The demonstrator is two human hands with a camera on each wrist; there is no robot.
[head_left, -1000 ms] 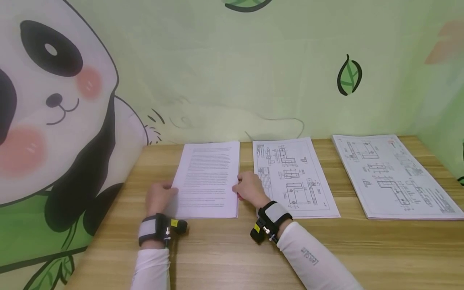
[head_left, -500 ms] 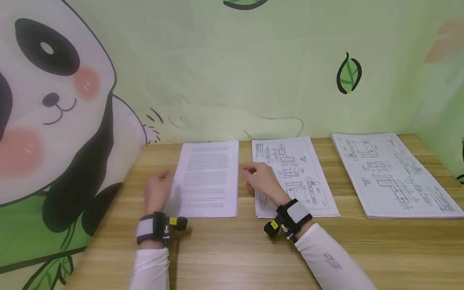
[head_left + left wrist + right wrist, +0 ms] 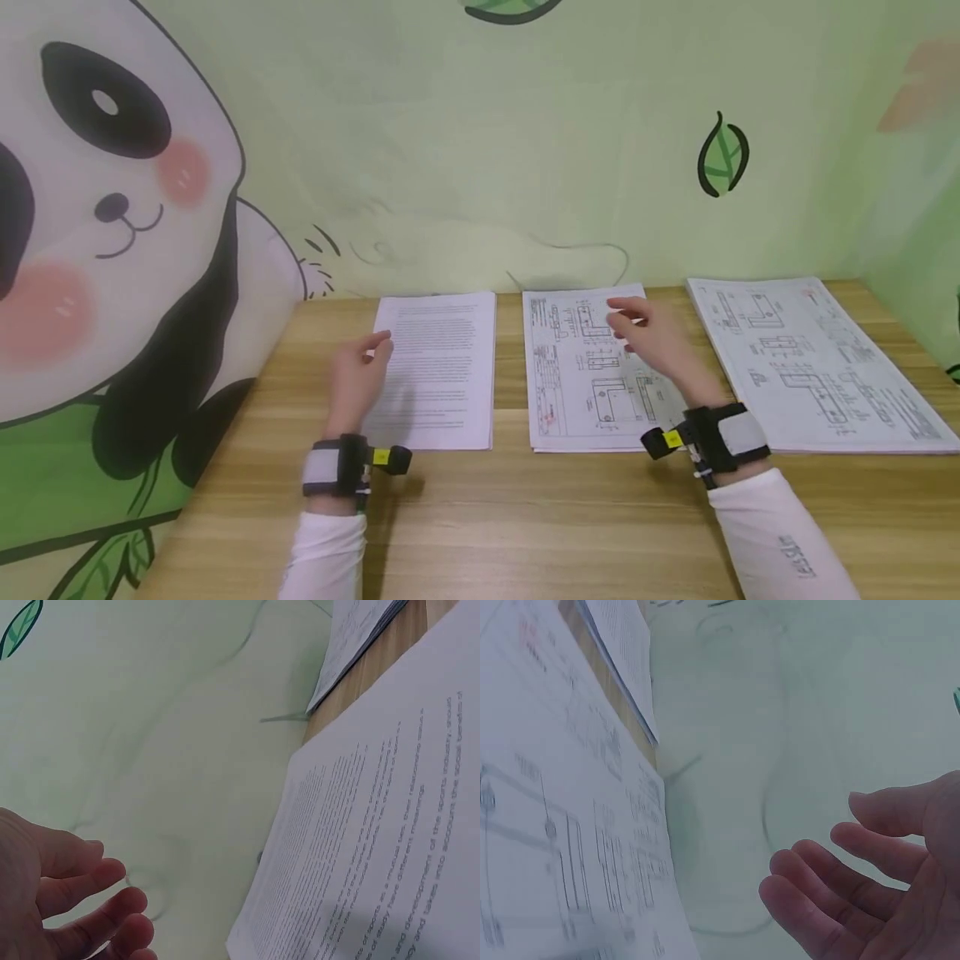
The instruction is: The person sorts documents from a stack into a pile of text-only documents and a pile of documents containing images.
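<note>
A stack of white sheets printed with text (image 3: 442, 375) lies at the left of the table. My left hand (image 3: 358, 377) hovers over its left edge, fingers loosely bent and holding nothing; the left wrist view shows the same hand (image 3: 82, 892) apart from the paper. In the middle lies a stack of technical drawings (image 3: 585, 392). Over its right side hangs my right hand (image 3: 660, 337), with nothing between the thumb and fingers. The right wrist view shows that hand (image 3: 862, 877) with relaxed fingers, away from the drawing sheets (image 3: 570, 817).
A thicker stack of drawings (image 3: 817, 367) lies at the right of the wooden table (image 3: 480, 525). Behind the table stands a green backdrop (image 3: 420, 150) with a printed panda (image 3: 112, 250). A narrow strip of wood separates the left and middle stacks.
Both hands have let go of the text stack's edges. My right hand has moved right and away over the middle drawings; my left hand has lifted and shifted slightly right.
</note>
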